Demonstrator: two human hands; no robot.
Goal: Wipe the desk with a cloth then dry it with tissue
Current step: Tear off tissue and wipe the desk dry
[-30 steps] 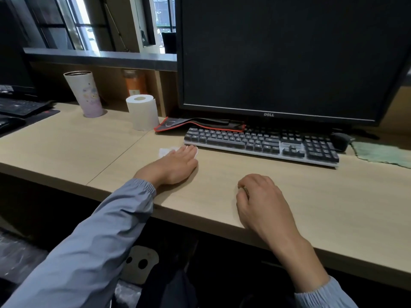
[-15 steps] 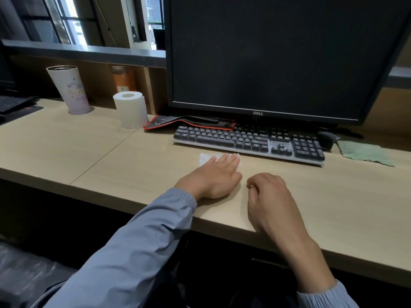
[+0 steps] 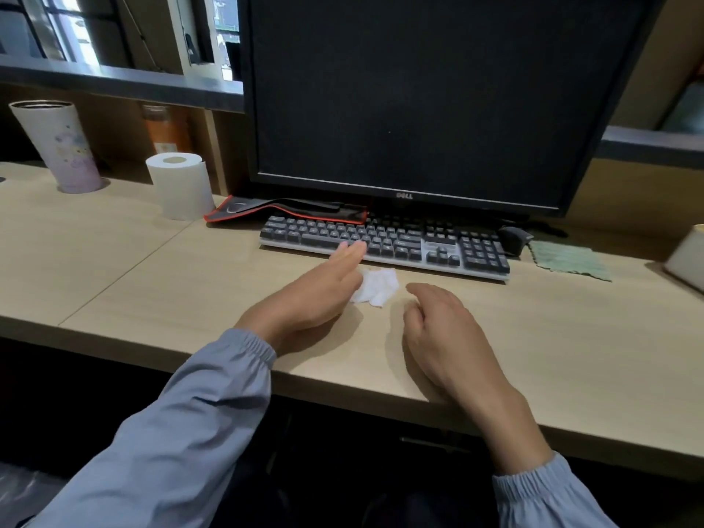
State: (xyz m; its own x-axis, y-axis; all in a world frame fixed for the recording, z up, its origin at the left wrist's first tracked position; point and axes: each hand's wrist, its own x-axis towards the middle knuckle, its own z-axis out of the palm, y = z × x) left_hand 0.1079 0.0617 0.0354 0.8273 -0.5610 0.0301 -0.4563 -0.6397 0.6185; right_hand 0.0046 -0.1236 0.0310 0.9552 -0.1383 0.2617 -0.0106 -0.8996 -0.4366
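monitor (image 3: 419,89) badge: DELL | tissue (image 3: 377,287) crumpled on desk (image 3: 152,268), against left hand (image 3: 304,295) thumb side, fingers straight, grasping nothing | right hand (image 3: 445,337) just beside tissue, loosely curled, empty

Grey-blue long sleeves (image 3: 179,432) end in gathered elastic cuffs (image 3: 251,348).

The monitor (image 3: 419,89) runs off the top edge of the frame. In the centre, the fingers (image 3: 352,251) of the left hand (image 3: 304,299) are blurred where they overlap the keyboard (image 3: 400,242). That hand covers the left edge of the crumpled tissue (image 3: 379,285). The right hand (image 3: 445,337) curls its fingertips out of sight. A pale container (image 3: 689,261) is cut off at the right edge. The jar (image 3: 165,127) at upper left sits in shadow, its label unreadable.
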